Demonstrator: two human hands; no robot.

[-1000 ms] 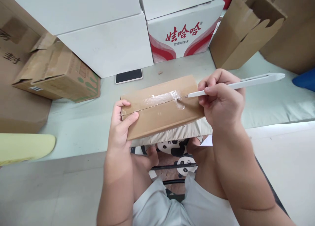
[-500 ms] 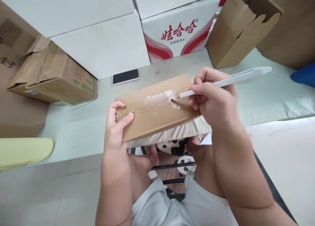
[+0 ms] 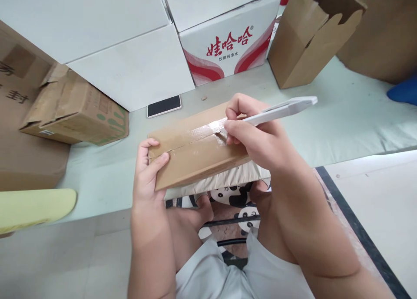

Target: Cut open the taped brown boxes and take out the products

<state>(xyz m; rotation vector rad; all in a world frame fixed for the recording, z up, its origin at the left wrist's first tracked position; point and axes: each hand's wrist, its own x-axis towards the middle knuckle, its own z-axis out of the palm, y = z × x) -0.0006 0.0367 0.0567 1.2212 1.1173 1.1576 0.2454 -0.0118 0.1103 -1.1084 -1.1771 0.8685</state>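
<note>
A small brown cardboard box [image 3: 192, 160] lies before me, tilted, with a lengthwise seam and clear tape [image 3: 205, 129] over part of it. The tape is torn and lifted near the middle. My left hand [image 3: 150, 171] grips the box's left end, thumb on top by the seam. In my right hand [image 3: 252, 129] is a slim white box cutter [image 3: 283, 110], pinched between thumb and fingers. Its handle slants up to the right, while the front end is at the taped seam. My fingers hide the tip, so I cannot tell how deep the blade is.
Behind the box, a phone [image 3: 163, 106] lies on the pale green cloth [image 3: 107, 169]. White drawers [image 3: 130, 69] and a red-and-white carton [image 3: 228, 51] stand at the back. An open tall carton [image 3: 302, 51] is at right, a worn carton [image 3: 81, 110] at left, and a yellow object [image 3: 35, 208] nearer.
My right hand and the box cutter have moved left along the seam, onto the torn tape. My left hand keeps its hold on the box. The whole view has shifted slightly.
</note>
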